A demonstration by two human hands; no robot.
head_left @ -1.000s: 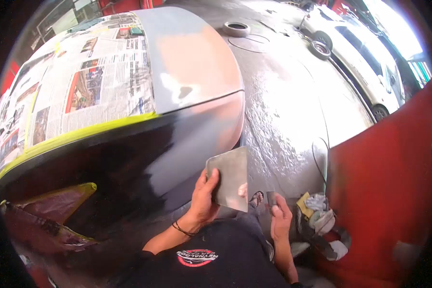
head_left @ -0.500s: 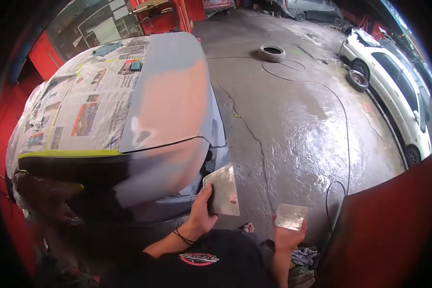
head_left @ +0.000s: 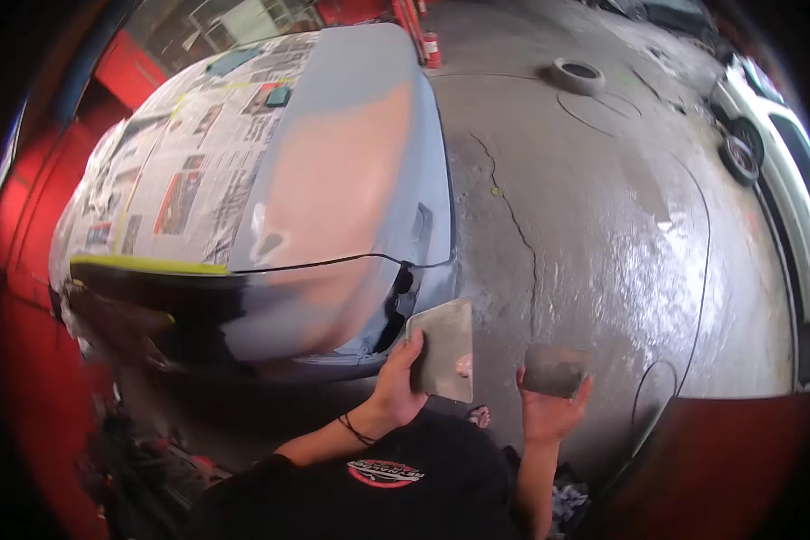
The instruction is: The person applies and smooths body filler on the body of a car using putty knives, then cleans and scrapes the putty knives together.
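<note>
My left hand (head_left: 399,387) grips a flat metallic plate (head_left: 443,346) by its left edge, thumb on its face. A small pinkish lump (head_left: 464,364) sits near the plate's right edge. In my right hand (head_left: 552,412) is a smaller, darker rectangular plate (head_left: 556,371), with fingers at both its sides. The two plates are apart. Left of them stands a car body panel (head_left: 333,180), grey with a large smooth pinkish-orange patch. Newspaper sheets (head_left: 193,171) and yellow tape (head_left: 148,265) cover the area beside the patch.
Ahead on the cracked concrete floor (head_left: 513,261) lie a tire (head_left: 579,76) and a thin hose (head_left: 706,243). A white car (head_left: 774,135) stands at the right beside a wheel (head_left: 740,160). A red panel (head_left: 720,459) is at the lower right; a fire extinguisher (head_left: 432,49) stands behind.
The view has turned left, so the car and floor appear further right. The smaller plate in my right hand has tilted, and its face now looks darker. Both hands still hold their plates.
</note>
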